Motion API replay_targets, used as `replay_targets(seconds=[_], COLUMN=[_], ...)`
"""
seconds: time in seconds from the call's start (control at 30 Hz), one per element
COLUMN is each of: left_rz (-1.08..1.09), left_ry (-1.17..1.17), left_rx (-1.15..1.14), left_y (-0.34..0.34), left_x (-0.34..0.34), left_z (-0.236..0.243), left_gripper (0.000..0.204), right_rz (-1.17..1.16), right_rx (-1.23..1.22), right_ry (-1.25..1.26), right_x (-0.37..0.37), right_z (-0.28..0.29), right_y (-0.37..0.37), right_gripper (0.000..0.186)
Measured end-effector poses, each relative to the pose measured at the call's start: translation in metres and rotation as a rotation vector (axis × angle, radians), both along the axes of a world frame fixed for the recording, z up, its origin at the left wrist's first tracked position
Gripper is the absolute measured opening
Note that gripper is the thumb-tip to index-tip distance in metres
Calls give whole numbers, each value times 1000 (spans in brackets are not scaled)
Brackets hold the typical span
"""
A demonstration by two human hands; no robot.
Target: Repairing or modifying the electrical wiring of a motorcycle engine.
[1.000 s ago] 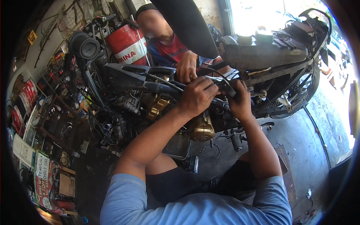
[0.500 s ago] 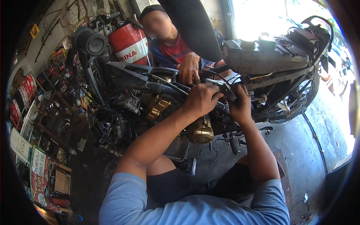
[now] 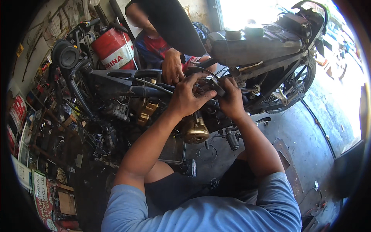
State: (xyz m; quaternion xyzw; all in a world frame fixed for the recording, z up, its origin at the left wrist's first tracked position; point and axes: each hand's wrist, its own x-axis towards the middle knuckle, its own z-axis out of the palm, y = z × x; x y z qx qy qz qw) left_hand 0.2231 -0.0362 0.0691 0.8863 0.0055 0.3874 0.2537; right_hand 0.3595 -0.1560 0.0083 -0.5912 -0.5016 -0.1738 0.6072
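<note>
A stripped motorcycle frame [image 3: 148,91] lies across the view in front of me. My right hand [image 3: 231,100] is closed around a small dark part [image 3: 217,87] with a flat black edge, over the middle of the frame; its kind is hard to make out. A thin black cable [image 3: 201,68] arches just above it. My left hand [image 3: 186,96] is beside the part, thumb and forefinger spread apart; whether its fingertips touch the cable or part cannot be told. Below my hands shows a gold engine cover [image 3: 195,131].
A co-worker's hand [image 3: 172,69] reaches onto the frame from the far side, close to my left hand. A long dark panel [image 3: 170,27] hangs over it. A red and white drum [image 3: 113,48] stands behind; a black box [image 3: 188,168] lies on the floor.
The whole scene has shifted left and slightly up in the view. My left thumb and forefinger have spread from their grip at the dark part; my right hand keeps hold of it.
</note>
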Motion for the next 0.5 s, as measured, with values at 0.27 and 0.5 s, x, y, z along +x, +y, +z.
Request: replay_targets(seconds=[0.27,0.5], left_rz=[-139,-234], left_ry=[98,-31], left_rx=[-598,-550], left_y=[13,5], left_x=[14,12], left_z=[-19,-24], left_gripper=[25,22], right_rz=[8,62], right_rx=[-48,6], right_ry=[-37,-39], right_x=[3,-4], right_z=[-4,-6], right_y=[-1,4], right_gripper=[28,30])
